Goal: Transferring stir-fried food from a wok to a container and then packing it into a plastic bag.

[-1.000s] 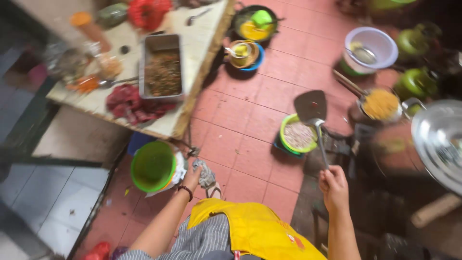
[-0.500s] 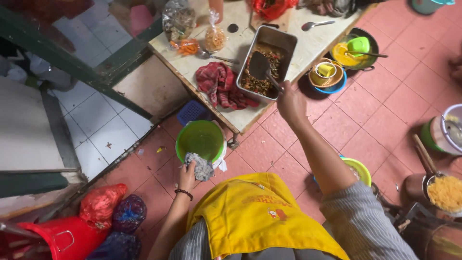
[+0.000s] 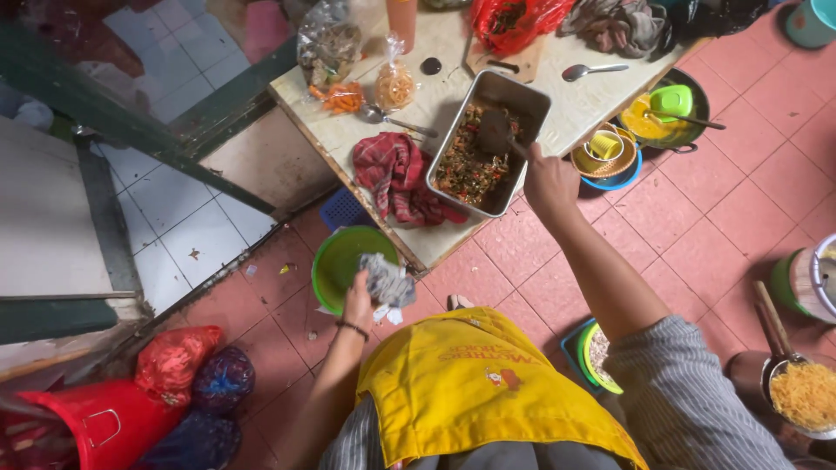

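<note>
My right hand (image 3: 547,180) grips the handle of a dark flat spatula (image 3: 496,132), whose blade rests in a rectangular metal tray (image 3: 526,97) of chopped mixed food on the low table (image 3: 348,130). My left hand (image 3: 359,300) holds a crumpled grey patterned cloth (image 3: 387,280) just above a green plastic bowl (image 3: 335,265) on the floor beside the table. A yellow apron (image 3: 470,383) covers my front.
On the table lie a red checked cloth (image 3: 396,174), bagged snacks (image 3: 394,84), a spoon (image 3: 592,70) and a red bag (image 3: 514,22). On the red tiled floor are a pan with yellow sauce (image 3: 649,122), stacked bowls (image 3: 605,157), a pan of shredded yellow food (image 3: 805,396), a red bucket (image 3: 104,426).
My view has swung left from the floor pots to the table. My right hand carried the spatula over and set it into the metal tray. My left hand keeps the cloth by the green bowl.
</note>
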